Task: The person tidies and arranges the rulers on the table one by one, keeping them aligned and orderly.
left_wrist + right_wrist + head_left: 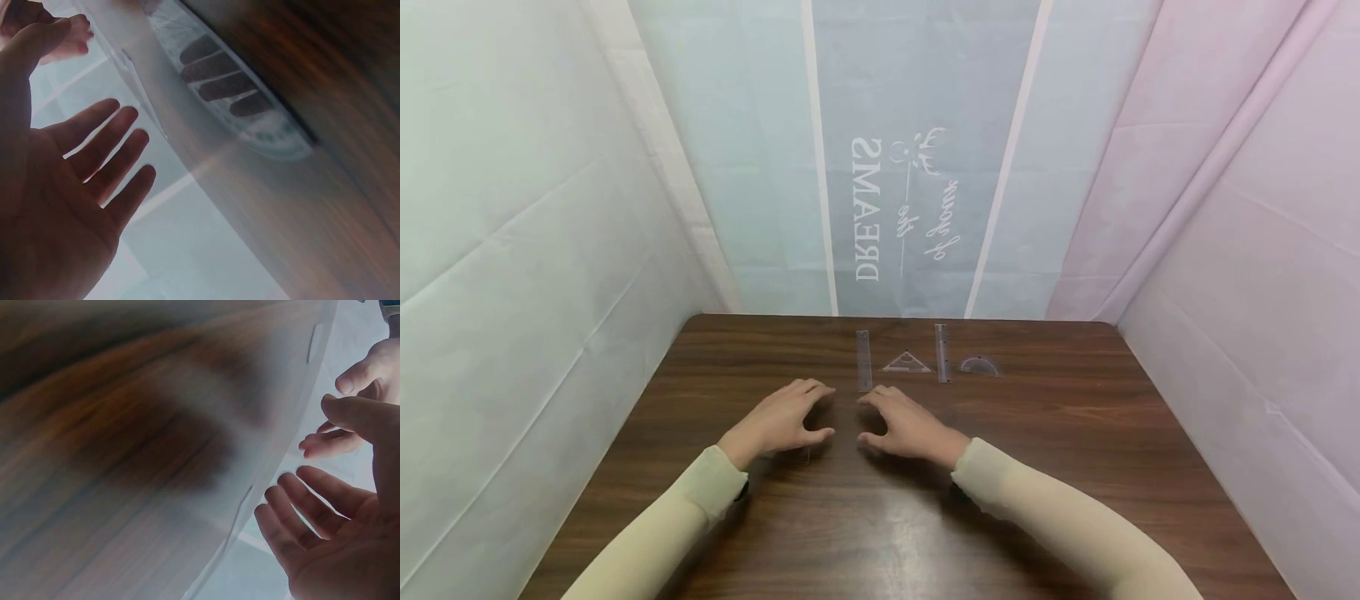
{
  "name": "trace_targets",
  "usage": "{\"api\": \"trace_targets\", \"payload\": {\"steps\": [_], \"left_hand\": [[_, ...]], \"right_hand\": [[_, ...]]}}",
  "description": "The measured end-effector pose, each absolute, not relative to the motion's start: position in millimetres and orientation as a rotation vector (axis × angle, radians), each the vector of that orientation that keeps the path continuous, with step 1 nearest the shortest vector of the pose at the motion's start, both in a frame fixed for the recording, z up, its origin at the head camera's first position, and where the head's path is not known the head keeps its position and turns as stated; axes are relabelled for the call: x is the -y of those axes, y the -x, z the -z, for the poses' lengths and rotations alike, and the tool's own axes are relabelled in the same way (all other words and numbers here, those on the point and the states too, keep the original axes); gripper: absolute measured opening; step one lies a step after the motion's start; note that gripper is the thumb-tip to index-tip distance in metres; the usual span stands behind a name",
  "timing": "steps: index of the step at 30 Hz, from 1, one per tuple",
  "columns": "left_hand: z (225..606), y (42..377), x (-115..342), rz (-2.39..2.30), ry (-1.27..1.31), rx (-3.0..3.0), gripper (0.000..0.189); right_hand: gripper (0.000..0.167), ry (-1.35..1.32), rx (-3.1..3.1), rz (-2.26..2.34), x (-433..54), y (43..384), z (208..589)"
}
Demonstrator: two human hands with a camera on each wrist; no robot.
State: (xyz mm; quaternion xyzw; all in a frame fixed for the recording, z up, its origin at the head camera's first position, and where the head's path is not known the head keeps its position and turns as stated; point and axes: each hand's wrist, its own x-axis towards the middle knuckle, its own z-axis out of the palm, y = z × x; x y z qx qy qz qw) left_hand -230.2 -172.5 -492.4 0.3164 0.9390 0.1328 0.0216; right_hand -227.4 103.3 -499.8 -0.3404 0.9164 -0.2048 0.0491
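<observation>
My left hand (778, 421) hovers over the middle of the table, fingers loosely bent and holding nothing. Facing it across a narrow gap is my right hand (906, 423), also relaxed, its fingertips near the lower end of a clear ruler (864, 361). Right of that ruler lie a clear set square (907, 363), a second clear ruler (942, 354) and a clear protractor (980, 367) in a row. In the left wrist view, a clear plastic piece (275, 136) with a curved edge lies on the wood beside the left hand; several dark elongated shapes show in it.
The brown wooden table (1060, 467) reaches to a pale blue printed cloth (917, 83) at the back. White cloth walls stand at the left (535, 250) and right (1262, 275) sides.
</observation>
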Motion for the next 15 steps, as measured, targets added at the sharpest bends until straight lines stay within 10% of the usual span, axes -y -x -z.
{"api": "trace_targets", "payload": {"steps": [15], "left_hand": [[489, 249, 137, -0.376, -1.036, -2.876, 0.082]], "right_hand": [[0.072, 0.906, -2.845, 0.677, -144, 238, 503]]}}
